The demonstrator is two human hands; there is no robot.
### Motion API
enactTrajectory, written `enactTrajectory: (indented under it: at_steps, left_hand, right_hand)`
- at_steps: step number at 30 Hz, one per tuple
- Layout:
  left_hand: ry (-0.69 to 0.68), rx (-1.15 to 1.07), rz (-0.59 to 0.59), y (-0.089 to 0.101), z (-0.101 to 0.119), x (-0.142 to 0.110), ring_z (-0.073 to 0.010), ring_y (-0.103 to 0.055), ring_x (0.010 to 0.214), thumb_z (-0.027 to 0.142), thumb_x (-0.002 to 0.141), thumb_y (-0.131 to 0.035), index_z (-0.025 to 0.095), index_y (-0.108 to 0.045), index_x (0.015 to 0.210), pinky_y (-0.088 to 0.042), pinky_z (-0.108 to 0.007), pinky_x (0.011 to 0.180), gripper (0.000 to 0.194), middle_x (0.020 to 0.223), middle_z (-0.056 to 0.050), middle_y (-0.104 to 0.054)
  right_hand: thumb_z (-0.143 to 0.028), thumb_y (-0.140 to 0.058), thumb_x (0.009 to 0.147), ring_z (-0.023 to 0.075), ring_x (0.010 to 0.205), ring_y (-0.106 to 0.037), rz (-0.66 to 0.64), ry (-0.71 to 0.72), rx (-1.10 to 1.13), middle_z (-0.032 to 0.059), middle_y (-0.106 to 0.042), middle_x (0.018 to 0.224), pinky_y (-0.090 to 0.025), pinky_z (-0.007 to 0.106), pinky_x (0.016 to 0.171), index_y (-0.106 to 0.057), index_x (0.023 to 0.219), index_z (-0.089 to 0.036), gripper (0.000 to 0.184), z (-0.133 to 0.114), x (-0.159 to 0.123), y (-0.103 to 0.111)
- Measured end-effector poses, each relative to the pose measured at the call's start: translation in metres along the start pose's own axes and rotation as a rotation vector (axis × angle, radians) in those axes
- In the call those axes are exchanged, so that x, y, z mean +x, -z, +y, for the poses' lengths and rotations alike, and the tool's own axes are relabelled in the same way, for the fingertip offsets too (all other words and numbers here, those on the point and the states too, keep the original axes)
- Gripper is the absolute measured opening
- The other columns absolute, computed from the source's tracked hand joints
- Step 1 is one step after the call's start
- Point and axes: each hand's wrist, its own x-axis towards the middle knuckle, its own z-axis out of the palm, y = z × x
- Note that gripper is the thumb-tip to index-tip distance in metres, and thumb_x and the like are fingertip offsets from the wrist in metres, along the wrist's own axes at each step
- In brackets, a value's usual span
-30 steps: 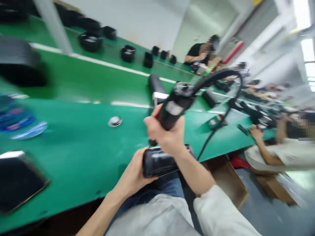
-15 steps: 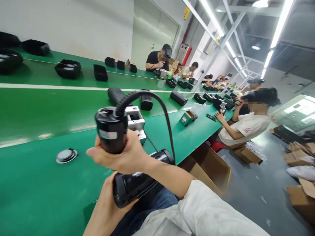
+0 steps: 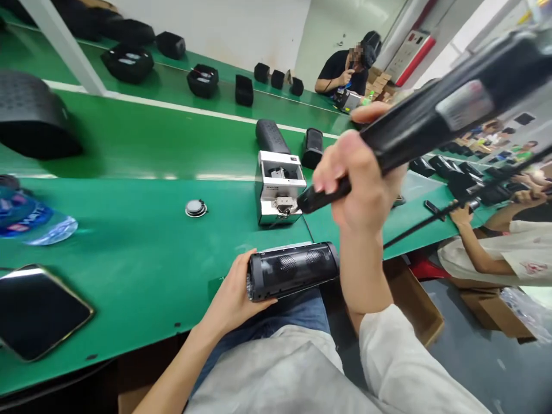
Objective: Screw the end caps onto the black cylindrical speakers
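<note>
My left hand (image 3: 230, 299) is closed around the end of a black cylindrical speaker (image 3: 293, 269) held level over my lap at the bench edge. My right hand (image 3: 360, 181) grips a black corded electric screwdriver (image 3: 435, 118). The tool is tilted, and its tip rests at the front of a small silver screw feeder box (image 3: 278, 188) on the green bench. Its cable trails off to the right.
A round silver disc (image 3: 196, 208) lies on the green bench (image 3: 129, 241). A phone (image 3: 37, 310) and a blue packet (image 3: 30, 215) sit at the left. More black speakers (image 3: 311, 148) stand on the belt behind. Other people work at the right and far end. Cardboard boxes (image 3: 414, 305) stand below.
My right hand swung the screwdriver from upright over the speaker out to the silver box, tip down. The speaker in my left hand turned level. The view also shifted.
</note>
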Motion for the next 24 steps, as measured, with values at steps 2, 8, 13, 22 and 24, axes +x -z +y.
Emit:
enactTrajectory:
  at_steps: [2,8,13,22,24]
  left_hand:
    - [0.007,0.005,-0.005,0.001,0.002,0.000,-0.0425,-0.060,0.150,0.036,0.081,-0.096,0.028,-0.035,0.163,-0.054,-0.063,0.123,0.103,0.160,-0.018,-0.055]
    - [0.007,0.031,-0.024,0.003,0.005,0.000,-0.0424,-0.059,0.151,0.036,0.082,-0.095,0.029,-0.030,0.164,-0.053,-0.064,0.125,0.105,0.161,-0.018,-0.053]
    - [0.017,0.023,-0.025,0.002,0.003,-0.001,-0.0413,-0.057,0.153,0.036,0.083,-0.095,0.029,-0.030,0.165,-0.051,-0.064,0.127,0.105,0.163,-0.017,-0.052]
    - [0.009,0.011,-0.024,0.002,0.005,-0.001,-0.0424,-0.057,0.153,0.042,0.082,-0.096,0.028,-0.031,0.165,-0.052,-0.063,0.126,0.106,0.162,-0.018,-0.052]
    - [0.005,0.006,-0.021,0.002,0.004,-0.001,-0.0427,-0.057,0.153,0.041,0.082,-0.097,0.028,-0.031,0.165,-0.051,-0.063,0.127,0.107,0.161,-0.018,-0.053]
  right_hand:
    - [-0.062,-0.082,0.098,0.0133,0.045,-0.046,0.089,0.067,-0.180,-0.0111,-0.044,0.060,-0.044,0.031,0.048,-0.055,0.096,-0.035,0.038,0.013,0.018,0.010]
    - [-0.063,-0.078,0.100,0.0107,0.043,-0.047,0.129,0.116,-0.191,-0.0106,-0.043,0.062,-0.044,0.030,0.047,-0.054,0.090,-0.029,0.043,0.064,0.029,0.009]
    - [-0.055,-0.081,0.100,0.0083,0.043,-0.048,0.157,0.082,-0.172,-0.0102,-0.050,0.068,-0.043,0.027,0.046,-0.058,0.097,-0.028,0.035,0.083,0.028,0.007]
    - [-0.067,-0.087,0.090,0.0085,0.044,-0.042,0.098,0.036,-0.161,-0.0095,-0.049,0.065,-0.037,0.030,0.043,-0.057,0.092,-0.030,0.048,0.077,0.025,0.017]
    - [-0.068,-0.090,0.086,0.0088,0.044,-0.039,0.063,0.004,-0.155,-0.0103,-0.045,0.061,-0.036,0.031,0.043,-0.057,0.091,-0.032,0.049,0.063,0.019,0.017]
